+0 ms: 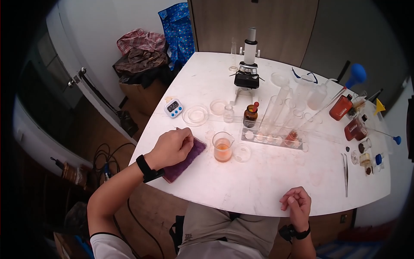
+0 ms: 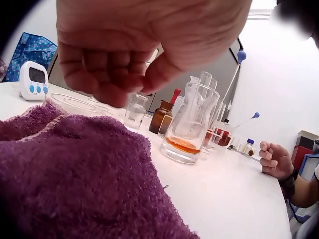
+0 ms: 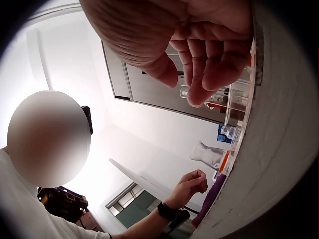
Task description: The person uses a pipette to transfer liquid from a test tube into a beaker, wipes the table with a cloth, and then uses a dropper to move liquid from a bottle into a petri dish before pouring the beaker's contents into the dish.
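Observation:
My left hand [image 1: 173, 146] is over a folded purple cloth [image 1: 195, 152] at the table's left edge. In the left wrist view its fingers [image 2: 112, 92] are curled in, with the thumb close against them and nothing visible between. Right of the cloth stands a glass beaker [image 1: 222, 149] with some orange liquid at the bottom. My right hand [image 1: 296, 203] is at the table's front edge, its fingers loosely bent and holding nothing. A small glass dish [image 1: 242, 153] lies beside the beaker.
A timer [image 1: 173, 108], glass dishes [image 1: 195, 115] and a microscope [image 1: 247, 64] stand farther back. A brown dropper bottle [image 1: 250, 116] is behind a test tube rack [image 1: 274, 139]. Tweezers [image 1: 345, 175], red-brown bottles [image 1: 341, 107] and small jars [image 1: 365, 159] are at the right.

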`<state>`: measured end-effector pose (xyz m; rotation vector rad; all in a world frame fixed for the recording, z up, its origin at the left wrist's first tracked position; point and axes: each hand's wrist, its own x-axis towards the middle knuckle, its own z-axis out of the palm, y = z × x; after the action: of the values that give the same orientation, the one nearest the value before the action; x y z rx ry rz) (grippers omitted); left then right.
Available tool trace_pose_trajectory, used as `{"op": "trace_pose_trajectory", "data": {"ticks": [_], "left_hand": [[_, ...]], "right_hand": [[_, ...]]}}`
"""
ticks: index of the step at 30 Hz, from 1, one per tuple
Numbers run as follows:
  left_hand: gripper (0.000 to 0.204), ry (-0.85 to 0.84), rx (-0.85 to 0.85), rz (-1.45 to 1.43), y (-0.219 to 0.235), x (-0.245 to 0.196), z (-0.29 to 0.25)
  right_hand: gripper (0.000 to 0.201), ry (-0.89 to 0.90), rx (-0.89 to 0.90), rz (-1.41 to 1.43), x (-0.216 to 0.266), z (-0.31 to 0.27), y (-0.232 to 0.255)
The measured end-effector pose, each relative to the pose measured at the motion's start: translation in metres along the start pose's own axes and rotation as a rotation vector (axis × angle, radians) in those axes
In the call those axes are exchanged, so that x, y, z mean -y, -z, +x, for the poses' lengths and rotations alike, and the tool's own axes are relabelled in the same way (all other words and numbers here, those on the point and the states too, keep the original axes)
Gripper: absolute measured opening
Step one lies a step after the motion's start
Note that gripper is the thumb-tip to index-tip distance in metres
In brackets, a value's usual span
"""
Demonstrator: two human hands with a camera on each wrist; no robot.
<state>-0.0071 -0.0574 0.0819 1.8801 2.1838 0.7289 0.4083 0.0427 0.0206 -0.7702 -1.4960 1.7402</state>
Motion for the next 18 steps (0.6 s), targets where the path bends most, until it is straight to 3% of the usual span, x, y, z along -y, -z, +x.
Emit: {"op": "trace_pose_trajectory", "data": {"ticks": [2, 4, 8, 10, 11, 12, 14, 18], "left_hand": [[0.019, 0.029, 0.046, 0.073, 0.0, -0.01, -0.002], [0.025, -0.105, 0.068, 0.337, -0.004, -0.015, -0.005], [0.028, -0.2, 0.084, 0.463, -0.011, -0.007, -0.01], [0.026, -0.186, 0.131, 0.471, -0.008, -0.008, -0.013], [0.025, -0.18, 0.15, 0.489, -0.007, -0.007, -0.015], [0.025, -0.173, 0.167, 0.508, -0.007, -0.007, -0.016], [0.025, -0.175, 0.172, 0.533, -0.006, -0.007, -0.02], [0.024, -0.152, 0.188, 0.56, -0.004, -0.012, -0.029]], "right_hand": [[0.01, 0.001, -0.002, -0.005, -0.002, 0.001, 0.0], [0.016, -0.001, -0.006, -0.048, -0.001, 0.001, -0.002], [0.019, -0.093, 0.047, -0.138, 0.027, 0.0, -0.013], [0.02, 0.127, 0.567, -0.828, 0.072, 0.002, -0.025], [0.023, 0.392, 0.662, -1.058, 0.081, 0.002, -0.031], [0.023, 0.391, 0.649, -1.061, 0.092, 0.0, -0.038], [0.026, 0.561, 0.832, -1.522, 0.116, -0.007, -0.056], [0.033, 1.021, 0.725, -1.484, 0.163, -0.03, -0.108]]}}
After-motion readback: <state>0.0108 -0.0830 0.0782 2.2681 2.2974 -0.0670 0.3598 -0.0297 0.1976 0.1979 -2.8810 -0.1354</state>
